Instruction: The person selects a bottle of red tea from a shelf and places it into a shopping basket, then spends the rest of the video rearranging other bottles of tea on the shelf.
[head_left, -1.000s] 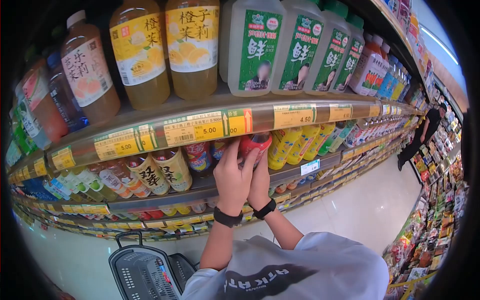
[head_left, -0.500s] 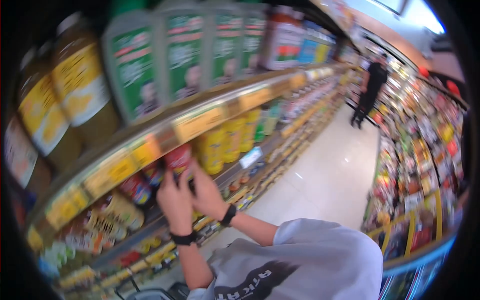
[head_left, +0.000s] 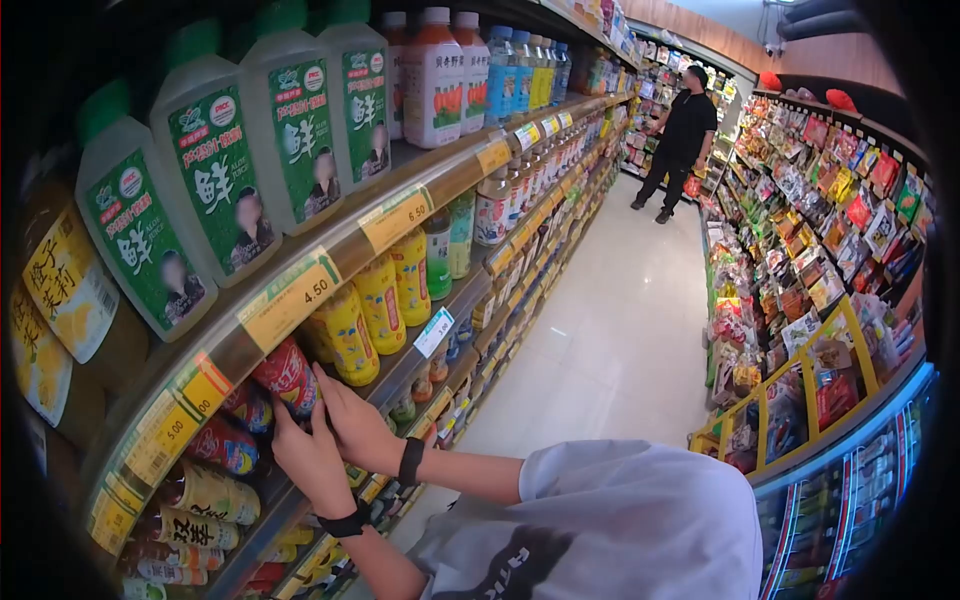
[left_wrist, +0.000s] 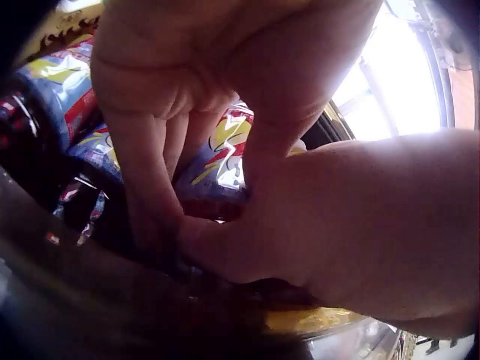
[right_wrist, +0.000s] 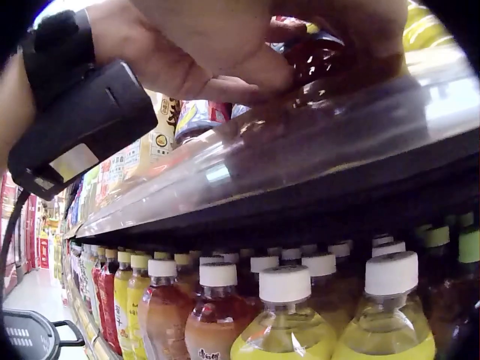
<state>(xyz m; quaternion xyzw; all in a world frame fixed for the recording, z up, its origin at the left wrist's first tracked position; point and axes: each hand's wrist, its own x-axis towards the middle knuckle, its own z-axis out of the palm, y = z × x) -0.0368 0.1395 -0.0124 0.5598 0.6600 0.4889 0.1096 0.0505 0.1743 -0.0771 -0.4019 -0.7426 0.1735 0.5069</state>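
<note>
Hands are both curling round the red bottle on the second shelf, left hand and right hand; I am risking knocking the neighbouring yellow bottles off.

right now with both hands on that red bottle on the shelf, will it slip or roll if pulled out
The red bottle looks full, so probably heavy for its size. Its glossy wrap could be slippery. Both hands, left hand and right hand, grip it, so rolling seems unlikely, though its round body would likely roll if laid down.
</note>
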